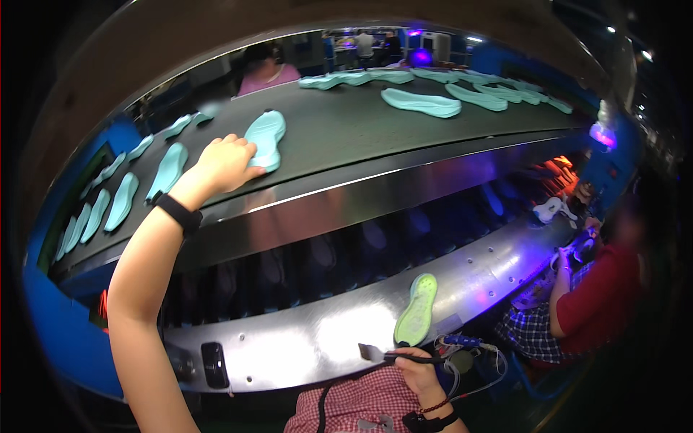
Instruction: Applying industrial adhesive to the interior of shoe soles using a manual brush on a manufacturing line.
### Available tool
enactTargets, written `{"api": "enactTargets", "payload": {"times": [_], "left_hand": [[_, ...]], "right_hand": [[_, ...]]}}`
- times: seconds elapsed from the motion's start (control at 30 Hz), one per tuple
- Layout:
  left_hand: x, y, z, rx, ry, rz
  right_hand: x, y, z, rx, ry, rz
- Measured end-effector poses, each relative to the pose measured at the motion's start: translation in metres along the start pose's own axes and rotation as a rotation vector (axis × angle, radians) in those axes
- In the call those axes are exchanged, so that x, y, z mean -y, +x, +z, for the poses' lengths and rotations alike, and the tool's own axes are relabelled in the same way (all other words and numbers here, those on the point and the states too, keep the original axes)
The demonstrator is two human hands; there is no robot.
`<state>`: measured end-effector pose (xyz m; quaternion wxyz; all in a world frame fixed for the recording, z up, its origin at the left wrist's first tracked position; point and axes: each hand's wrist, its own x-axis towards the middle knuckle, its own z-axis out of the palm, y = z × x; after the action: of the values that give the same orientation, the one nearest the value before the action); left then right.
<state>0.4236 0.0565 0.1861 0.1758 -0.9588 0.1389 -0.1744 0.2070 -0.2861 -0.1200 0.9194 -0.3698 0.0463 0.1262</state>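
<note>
My left hand reaches up to the dark upper conveyor and grips the near end of a mint-green shoe sole, thumb at its edge. The sole's far end points away from me. Low at the centre right, my right hand holds a black-handled brush with flat bristles pointing left. Just beyond that hand, a yellow-green shoe sole with a pale blue-green rim lies on the metal ledge.
Several mint soles line the upper conveyor at left and right. A black phone-like device lies on the ledge. Cables run beside my right hand. A co-worker in red sits at right; another person is beyond the conveyor.
</note>
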Motion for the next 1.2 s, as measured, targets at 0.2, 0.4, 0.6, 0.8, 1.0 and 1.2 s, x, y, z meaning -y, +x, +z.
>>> {"api": "enactTargets", "payload": {"times": [0.2,0.4,0.6,0.8,1.0,1.2], "left_hand": [[-0.041,-0.138,0.003,-0.949,-1.169,-0.362],[-0.078,-0.236,0.041,-0.270,-2.601,-0.569],[-0.183,-0.332,0.098,0.079,-3.237,-0.325],[-0.256,-0.351,0.114,0.014,-3.238,-0.738],[-0.257,-0.345,0.104,0.021,-3.205,-0.616],[-0.276,-0.336,0.108,-0.280,-2.780,-1.235]], "right_hand": [[0.010,-0.011,0.011,-0.071,0.014,-0.046],[0.020,-0.010,0.041,0.066,-0.062,-0.104],[0.010,-0.024,0.071,0.309,-0.047,-0.080],[-0.038,-0.013,0.080,0.280,-0.422,0.204],[-0.049,0.006,0.094,0.246,-0.342,0.251],[-0.050,-0.004,0.122,0.386,-0.711,0.116]]}}
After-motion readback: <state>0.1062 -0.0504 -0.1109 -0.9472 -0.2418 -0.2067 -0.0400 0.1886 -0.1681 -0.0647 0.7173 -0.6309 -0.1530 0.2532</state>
